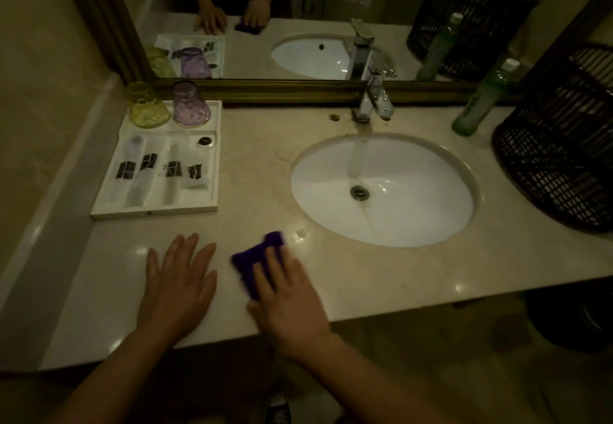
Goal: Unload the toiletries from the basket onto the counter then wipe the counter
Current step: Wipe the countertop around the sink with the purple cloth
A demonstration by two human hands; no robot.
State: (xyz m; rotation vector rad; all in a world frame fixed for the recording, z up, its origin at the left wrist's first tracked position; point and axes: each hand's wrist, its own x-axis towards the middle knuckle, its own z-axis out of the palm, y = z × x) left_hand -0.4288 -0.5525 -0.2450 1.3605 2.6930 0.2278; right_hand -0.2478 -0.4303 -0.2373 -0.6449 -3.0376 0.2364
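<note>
Purple cloth (pixel 257 259) lies pressed under the flat right hand (pixel 288 301) at lower centre of the counter (pixel 398 274); the left hand (pixel 180 286) rests flat and empty beside it. One basket (pixel 557 158) and one bottle (pixel 477 101) stand at right, two cups (pixel 190 105) at upper left.

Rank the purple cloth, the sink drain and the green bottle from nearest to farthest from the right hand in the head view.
1. purple cloth, pressed under the right hand
2. sink drain, in the basin's middle
3. green bottle, back right, beside the basket
</note>
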